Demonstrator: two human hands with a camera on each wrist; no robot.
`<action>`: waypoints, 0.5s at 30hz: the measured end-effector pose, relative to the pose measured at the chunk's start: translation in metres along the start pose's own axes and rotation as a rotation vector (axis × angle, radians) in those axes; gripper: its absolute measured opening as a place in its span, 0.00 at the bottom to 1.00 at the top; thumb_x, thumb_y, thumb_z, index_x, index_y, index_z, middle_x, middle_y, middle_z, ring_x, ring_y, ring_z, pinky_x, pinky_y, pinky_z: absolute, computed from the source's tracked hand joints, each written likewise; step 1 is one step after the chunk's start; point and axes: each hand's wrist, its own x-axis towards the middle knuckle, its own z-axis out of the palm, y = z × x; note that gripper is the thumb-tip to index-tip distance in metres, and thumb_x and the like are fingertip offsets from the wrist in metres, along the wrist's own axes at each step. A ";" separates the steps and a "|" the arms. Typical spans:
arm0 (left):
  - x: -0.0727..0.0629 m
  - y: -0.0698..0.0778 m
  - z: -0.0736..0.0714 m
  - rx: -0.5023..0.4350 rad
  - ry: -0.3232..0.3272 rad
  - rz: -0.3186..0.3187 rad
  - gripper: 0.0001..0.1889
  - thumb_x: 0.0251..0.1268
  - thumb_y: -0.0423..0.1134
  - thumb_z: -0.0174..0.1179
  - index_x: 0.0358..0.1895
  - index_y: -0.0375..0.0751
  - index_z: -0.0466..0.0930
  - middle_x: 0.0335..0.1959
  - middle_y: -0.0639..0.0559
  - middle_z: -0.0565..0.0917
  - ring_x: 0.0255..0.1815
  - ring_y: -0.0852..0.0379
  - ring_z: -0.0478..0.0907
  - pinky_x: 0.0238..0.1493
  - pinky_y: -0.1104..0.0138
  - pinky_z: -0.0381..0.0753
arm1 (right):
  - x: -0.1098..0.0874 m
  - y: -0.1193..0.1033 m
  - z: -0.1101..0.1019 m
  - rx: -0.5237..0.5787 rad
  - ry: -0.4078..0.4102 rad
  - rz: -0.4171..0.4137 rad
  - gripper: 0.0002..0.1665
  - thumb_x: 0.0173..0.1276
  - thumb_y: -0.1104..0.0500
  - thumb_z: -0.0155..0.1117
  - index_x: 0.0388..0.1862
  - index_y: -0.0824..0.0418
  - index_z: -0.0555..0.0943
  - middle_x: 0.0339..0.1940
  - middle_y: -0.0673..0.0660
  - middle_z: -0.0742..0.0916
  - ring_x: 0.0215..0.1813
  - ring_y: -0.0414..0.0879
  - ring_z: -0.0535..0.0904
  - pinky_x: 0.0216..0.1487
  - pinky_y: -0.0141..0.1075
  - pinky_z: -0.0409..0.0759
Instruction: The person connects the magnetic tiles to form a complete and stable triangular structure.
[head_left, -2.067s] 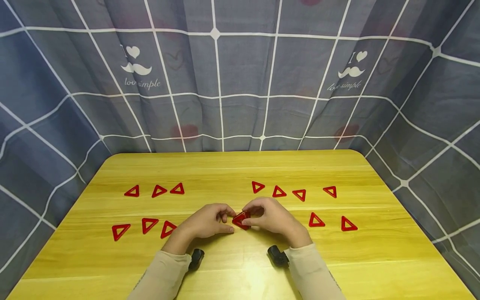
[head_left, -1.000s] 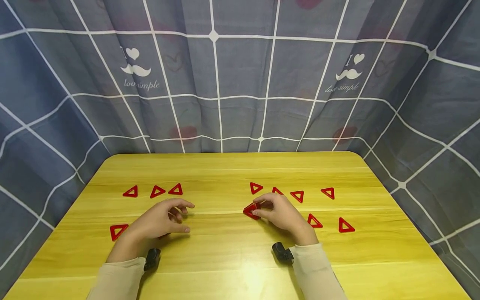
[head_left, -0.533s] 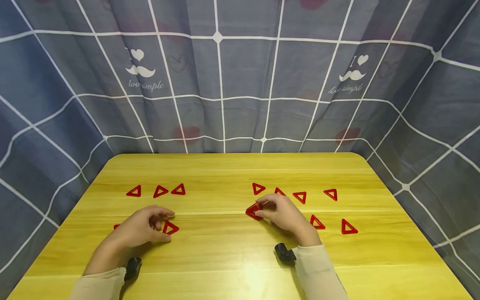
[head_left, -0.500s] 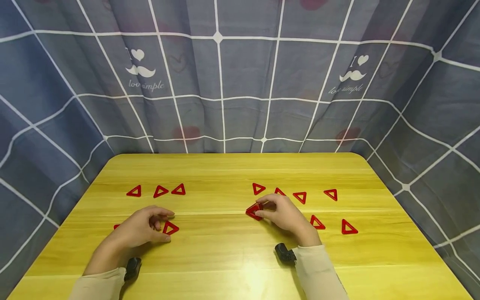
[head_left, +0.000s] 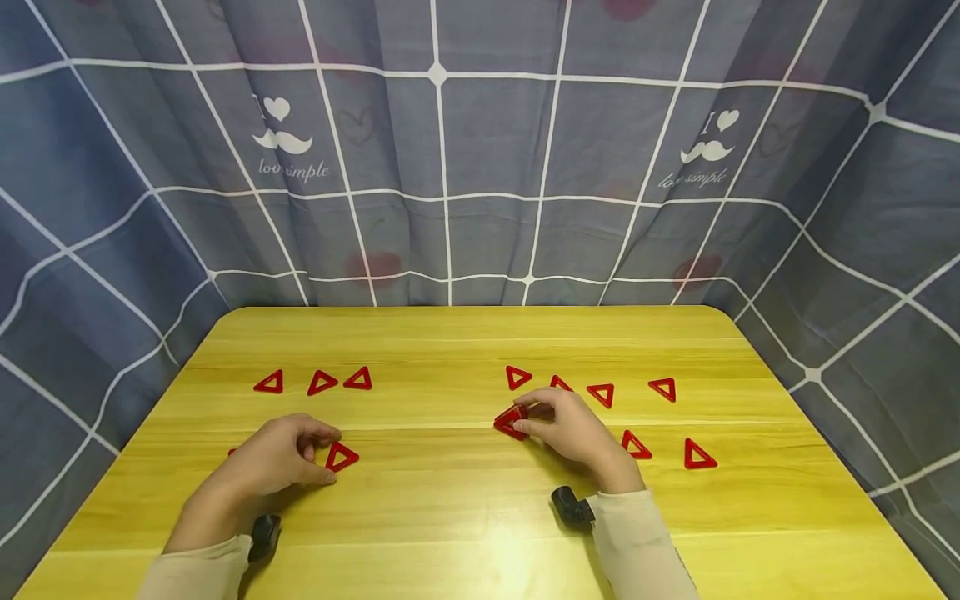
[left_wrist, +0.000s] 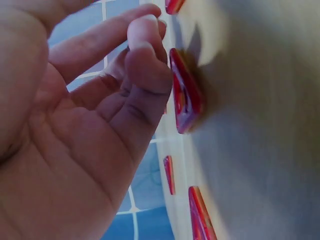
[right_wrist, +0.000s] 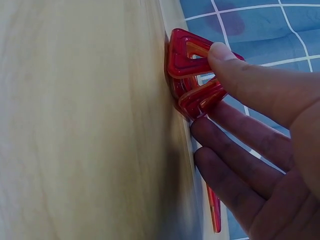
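My right hand [head_left: 562, 427] pinches a cluster of joined red triangular tiles [head_left: 509, 422] just right of the table's middle. In the right wrist view the thumb presses one translucent red tile [right_wrist: 192, 52], which stands at an angle to others; part of the cluster is behind the fingers. My left hand [head_left: 281, 454] hovers low on the left, fingers loosely bent, beside a flat red triangular tile [head_left: 342, 457]. Its index finger and thumb lie either side of that tile's left end. In the left wrist view the fingertips are close to a tile [left_wrist: 186, 92]; contact is hard to tell.
Three red triangles [head_left: 322, 382] lie in a row at the back left. Several more, among them one triangle [head_left: 601, 395] and another triangle [head_left: 700, 454], are spread on the right. A tile [head_left: 232, 451] is mostly hidden behind the left hand. A grey-blue checked curtain [head_left: 480, 150] surrounds the wooden table [head_left: 450, 533].
My left hand has left the joined tiles and moved left to a single flat triangle. My right hand has shifted slightly right and away from me, still pinching the cluster.
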 end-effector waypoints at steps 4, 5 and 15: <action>0.001 -0.001 0.000 0.031 0.007 -0.005 0.30 0.45 0.36 0.81 0.53 0.28 0.83 0.28 0.49 0.74 0.30 0.54 0.70 0.29 0.67 0.70 | 0.000 0.002 -0.001 0.002 0.007 0.004 0.18 0.66 0.57 0.73 0.55 0.58 0.86 0.47 0.49 0.87 0.49 0.46 0.84 0.56 0.47 0.79; 0.002 -0.001 0.000 0.036 0.006 -0.004 0.30 0.45 0.36 0.81 0.53 0.28 0.83 0.28 0.49 0.74 0.30 0.54 0.70 0.29 0.67 0.70 | 0.000 0.002 -0.002 0.003 0.007 0.006 0.18 0.67 0.57 0.73 0.55 0.58 0.86 0.47 0.50 0.87 0.49 0.46 0.84 0.56 0.47 0.79; 0.004 0.000 0.003 0.044 0.011 0.005 0.26 0.47 0.38 0.81 0.51 0.33 0.84 0.31 0.51 0.77 0.30 0.55 0.70 0.30 0.68 0.71 | 0.000 0.004 -0.003 -0.001 0.004 -0.003 0.19 0.68 0.57 0.72 0.56 0.59 0.85 0.47 0.50 0.87 0.49 0.46 0.84 0.55 0.47 0.79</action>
